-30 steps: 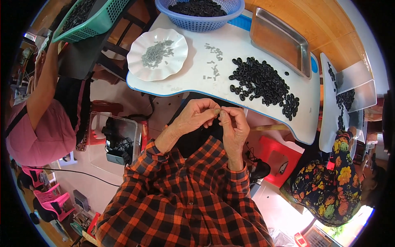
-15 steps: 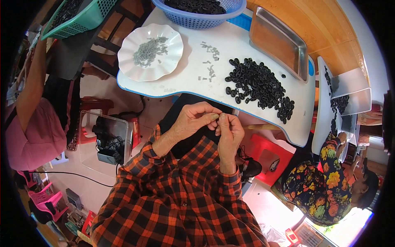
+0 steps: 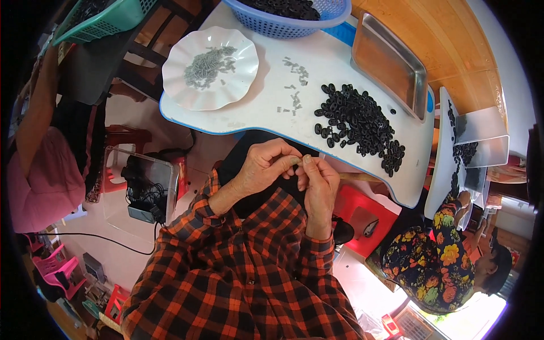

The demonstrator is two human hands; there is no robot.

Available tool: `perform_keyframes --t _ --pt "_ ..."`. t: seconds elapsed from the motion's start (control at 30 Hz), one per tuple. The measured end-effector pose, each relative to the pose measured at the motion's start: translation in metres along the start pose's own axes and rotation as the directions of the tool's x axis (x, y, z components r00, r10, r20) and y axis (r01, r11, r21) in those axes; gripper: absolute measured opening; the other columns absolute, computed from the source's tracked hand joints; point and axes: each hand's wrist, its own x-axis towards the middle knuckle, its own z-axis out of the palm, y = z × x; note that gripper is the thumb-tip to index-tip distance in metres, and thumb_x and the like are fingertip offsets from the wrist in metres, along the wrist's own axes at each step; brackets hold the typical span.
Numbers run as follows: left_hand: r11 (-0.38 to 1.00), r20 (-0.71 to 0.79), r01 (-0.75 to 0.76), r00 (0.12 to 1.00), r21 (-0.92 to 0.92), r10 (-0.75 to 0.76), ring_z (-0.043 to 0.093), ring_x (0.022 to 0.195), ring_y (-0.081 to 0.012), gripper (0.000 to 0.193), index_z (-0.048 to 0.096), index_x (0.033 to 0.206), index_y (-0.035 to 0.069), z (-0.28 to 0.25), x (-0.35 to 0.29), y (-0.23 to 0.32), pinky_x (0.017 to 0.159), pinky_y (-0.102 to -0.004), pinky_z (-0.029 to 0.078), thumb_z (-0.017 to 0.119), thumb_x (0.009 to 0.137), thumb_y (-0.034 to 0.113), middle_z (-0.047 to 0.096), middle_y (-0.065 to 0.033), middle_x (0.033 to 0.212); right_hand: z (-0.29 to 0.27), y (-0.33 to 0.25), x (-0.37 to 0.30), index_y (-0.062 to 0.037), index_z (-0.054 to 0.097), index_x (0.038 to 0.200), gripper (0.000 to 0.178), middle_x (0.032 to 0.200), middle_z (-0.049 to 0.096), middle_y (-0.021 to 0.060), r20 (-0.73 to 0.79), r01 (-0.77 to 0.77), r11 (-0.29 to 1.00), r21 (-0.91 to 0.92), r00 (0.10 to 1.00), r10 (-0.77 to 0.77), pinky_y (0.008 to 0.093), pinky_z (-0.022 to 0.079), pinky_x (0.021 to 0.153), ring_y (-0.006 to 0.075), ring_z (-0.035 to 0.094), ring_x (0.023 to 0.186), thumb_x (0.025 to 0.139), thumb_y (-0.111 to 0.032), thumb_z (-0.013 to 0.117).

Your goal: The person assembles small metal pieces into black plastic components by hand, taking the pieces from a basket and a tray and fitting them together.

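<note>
My left hand [image 3: 262, 169] and my right hand [image 3: 320, 188] meet in front of my lap, just off the table's near edge. Thumbs and forefingers of both are pinched together at the tips. Whatever lies between them is too small and covered to name. Beyond them on the white table [image 3: 249, 122] lies a heap of small black oval parts with holes [image 3: 357, 119]. Left of that heap are loose small clear-grey pieces [image 3: 296, 71]. More such pieces [image 3: 207, 67] fill the middle of a white scalloped plate [image 3: 174, 85].
A blue basket [image 3: 283, 28] of black parts and a metal tray [image 3: 396, 65] stand at the back. A clear bin with cables [image 3: 170, 195] is on the floor at left, a red stool [image 3: 365, 221] at right. One person [image 3: 436, 260] works at right; another person's arm [image 3: 37, 124] shows at left.
The whole view has shifted slightly, so the table items sit a little further right. Both hands keep their fingertips together, with the right hand slightly turned.
</note>
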Motion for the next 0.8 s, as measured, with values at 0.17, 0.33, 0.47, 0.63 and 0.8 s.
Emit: perform_keyframes --t 0.17,0.33,0.47,0.63,0.8 --pt "0.978 -0.008 0.185 0.982 -0.093 -0.186 0.058 0.063 -0.0072 0.015 0.06 0.096 -0.002 -0.005 -0.003 -0.001 0.054 -0.0201 0.05 0.057 0.093 0.013 0.06 -0.0031 0.078 0.002 -0.012 0.023 -0.0003 0.062 0.088 0.008 0.076 0.058 0.0091 0.026 0.435 0.505 -0.745 0.776 -0.631 0.0314 0.044 0.058 0.0211 0.057 0.067 0.085 -0.008 0.062" --pt "0.968 -0.048 0.203 0.976 -0.149 -0.212 0.057 0.06 -0.007 0.016 0.06 0.095 -0.001 -0.007 -0.003 -0.003 0.051 -0.0194 0.048 0.057 0.093 0.014 0.06 -0.0029 0.076 0.003 -0.019 0.044 -0.0021 0.064 0.092 0.011 0.084 0.055 0.0132 0.118 0.394 0.276 -0.876 0.732 -0.671 0.0363 0.046 0.062 0.0284 0.058 0.071 0.083 -0.008 0.063" --pt "0.967 -0.074 0.206 0.973 -0.151 -0.219 0.057 0.059 -0.0071 0.016 0.059 0.095 -0.001 -0.011 -0.002 -0.005 0.05 -0.0194 0.047 0.057 0.093 0.014 0.06 -0.0031 0.076 0.005 -0.017 0.042 -0.0026 0.065 0.093 0.011 0.084 0.055 0.0128 0.165 0.414 0.264 -0.871 0.753 -0.637 0.0361 0.047 0.062 0.028 0.059 0.072 0.083 -0.007 0.064" --pt "0.947 -0.082 0.239 0.962 -0.215 -0.261 0.056 0.057 -0.0071 0.018 0.061 0.095 -0.001 -0.011 -0.001 -0.002 0.048 -0.0194 0.047 0.057 0.093 0.016 0.06 -0.0032 0.075 0.005 -0.016 0.035 -0.0014 0.064 0.092 0.011 0.084 0.055 0.0123 0.078 0.405 0.411 -0.817 0.783 -0.617 0.0335 0.047 0.06 0.0247 0.059 0.071 0.081 -0.004 0.064" --pt "0.938 -0.072 0.24 0.961 -0.251 -0.266 0.056 0.056 -0.0073 0.021 0.062 0.094 -0.002 -0.012 0.0 -0.004 0.048 -0.0196 0.046 0.056 0.094 0.018 0.06 -0.0036 0.075 0.002 -0.01 0.031 -0.001 0.064 0.092 0.011 0.084 0.056 0.0123 0.043 0.403 0.417 -0.815 0.759 -0.65 0.0324 0.047 0.059 0.0236 0.059 0.07 0.081 -0.002 0.063"
